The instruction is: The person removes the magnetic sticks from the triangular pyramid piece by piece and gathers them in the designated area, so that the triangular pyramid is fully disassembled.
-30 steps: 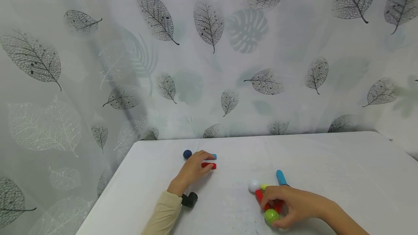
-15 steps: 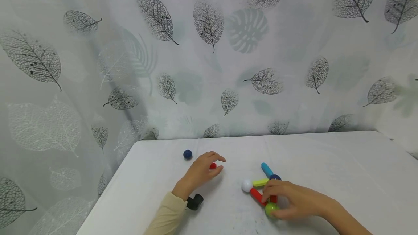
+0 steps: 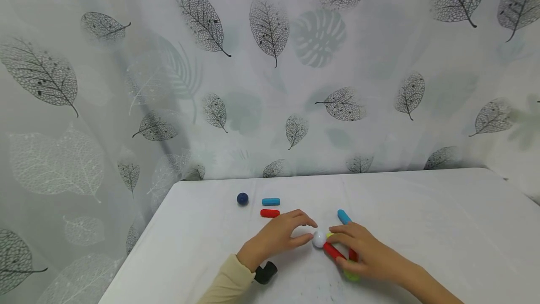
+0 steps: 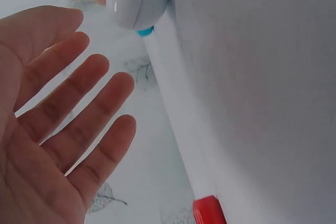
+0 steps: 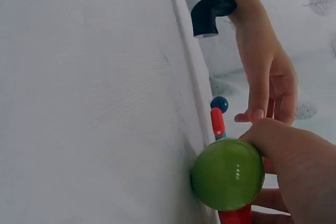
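My left hand (image 3: 278, 236) is held just left of a glossy white ball (image 3: 319, 239), fingers spread and nothing in its grasp. From that ball a red rod (image 3: 333, 251) runs toward a green ball (image 5: 228, 174), and a yellow-green rod (image 3: 329, 235) is mostly covered. A blue rod (image 3: 343, 216) and a second red rod (image 3: 353, 254) belong to the same cluster. Over it lies my right hand (image 3: 367, 252), thumb and fingers apart, thumb by the red rod and green ball. Whether its fingertips touch the pieces is unclear. The cluster's dark blue ball is hidden now.
Toward the back left of the white table (image 3: 443, 229) lie a loose dark blue ball (image 3: 242, 199), a loose blue rod (image 3: 271, 201) and a loose red rod (image 3: 270, 213). A black wrist camera (image 3: 266, 272) is at my left wrist. Behind the table hangs a leaf-patterned curtain (image 3: 379, 60).
My left hand has come right, from the loose rods to beside the white ball. The cluster shifted slightly left and turned, then stayed put. My right hand slid left and farther away over it.
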Demonstrator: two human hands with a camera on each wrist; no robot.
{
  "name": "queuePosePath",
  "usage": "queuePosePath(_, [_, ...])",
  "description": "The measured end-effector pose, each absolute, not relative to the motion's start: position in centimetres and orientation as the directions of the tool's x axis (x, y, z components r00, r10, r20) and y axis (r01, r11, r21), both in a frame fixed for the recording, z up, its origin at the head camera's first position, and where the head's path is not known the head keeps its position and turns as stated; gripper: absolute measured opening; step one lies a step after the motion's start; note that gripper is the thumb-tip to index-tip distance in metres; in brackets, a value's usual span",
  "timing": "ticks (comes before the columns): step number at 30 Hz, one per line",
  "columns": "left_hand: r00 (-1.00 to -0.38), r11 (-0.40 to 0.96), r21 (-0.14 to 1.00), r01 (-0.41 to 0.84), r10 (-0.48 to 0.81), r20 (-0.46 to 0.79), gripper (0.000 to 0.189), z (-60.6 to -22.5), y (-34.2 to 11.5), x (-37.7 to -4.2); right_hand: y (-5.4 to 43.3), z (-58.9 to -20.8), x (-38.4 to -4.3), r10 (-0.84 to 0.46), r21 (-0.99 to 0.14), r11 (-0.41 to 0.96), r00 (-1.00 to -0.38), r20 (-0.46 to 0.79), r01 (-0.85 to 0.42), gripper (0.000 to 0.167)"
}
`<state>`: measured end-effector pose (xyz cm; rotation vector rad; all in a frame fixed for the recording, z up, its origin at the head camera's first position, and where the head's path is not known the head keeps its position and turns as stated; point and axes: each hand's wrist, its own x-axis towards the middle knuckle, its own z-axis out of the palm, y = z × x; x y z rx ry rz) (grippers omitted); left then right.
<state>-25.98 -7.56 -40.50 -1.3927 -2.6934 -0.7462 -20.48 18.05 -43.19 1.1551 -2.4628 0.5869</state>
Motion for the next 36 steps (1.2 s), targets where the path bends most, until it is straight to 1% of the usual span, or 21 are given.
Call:
queuePosePath(3, [-0.611,0.499,0.436,0.749,0.774,0.164,0.027,-40.5,-7.1,-25.6,18.0,-43.1,-20.2,-0.645,-0.25,0.593,-0.637,0.423,-0.766,0.029])
queuePosePath(6, [-0.603,0.502,0.452,0.738,0.791,0.106,0.03,-40.6,-6.8,-25.4,18.0,-42.9,-20.1,-0.671,-0.287,0.552,-0.622,0.404,-0.783,0.024])
queuePosePath(8, [-0.588,0.49,0.472,0.733,0.805,0.077,0.031,-40.6,-6.6,-25.2,18.0,-42.8,-20.1,-0.685,-0.327,0.52,-0.613,0.393,-0.789,0.02])
queuePosePath(10, [-0.566,0.471,0.488,0.735,0.823,0.058,0.032,-40.8,-6.4,-25.2,18.0,-42.6,-20.2,-0.691,-0.372,0.499,-0.618,0.375,-0.783,0.016])
queuePosePath(12, [-0.535,0.44,0.499,0.747,0.843,0.058,0.031,-40.9,-6.2,-25.1,18.0,-42.5,-20.3,-0.689,-0.412,0.505,-0.642,0.337,-0.759,0.014])
queuePosePath(15, [-0.498,0.403,0.49,0.773,0.864,0.074,0.028,-41.2,-6.0,-25.0,18.0,-42.5,-20.3,-0.68,-0.442,0.532,-0.675,0.285,-0.722,0.016])
queuePosePath(17, [-0.481,0.385,0.486,0.785,0.872,0.087,0.027,-41.4,-5.9,-25.0,18.0,-42.5,-20.3,-0.677,-0.44,0.546,-0.685,0.269,-0.713,0.017])
queuePosePath(20, [-0.479,0.381,0.498,0.779,0.874,0.081,0.025,-41.5,-5.8,-24.9,17.9,-42.7,-20.3,-0.68,-0.417,0.547,-0.676,0.286,-0.726,0.016])
queuePosePath(24, [-0.485,0.382,0.525,0.761,0.872,0.068,0.025,-41.4,-5.7,-24.9,18.1,-43.1,-20.3,-0.685,-0.373,0.54,-0.652,0.326,-0.754,0.014])
queuePosePath(29, [-0.489,0.375,0.556,0.742,0.87,0.067,0.025,-41.5,-5.7,-25.0,18.2,-43.4,-20.6,-0.693,-0.349,0.518,-0.623,0.364,-0.78,0.014])
queuePosePath(36, [-0.487,0.354,0.621,0.699,0.872,0.051,0.026,-41.5,-5.7,-24.9,18.0,-43.7,-20.6,-0.697,-0.318,0.468,-0.565,0.441,-0.825,0.015])
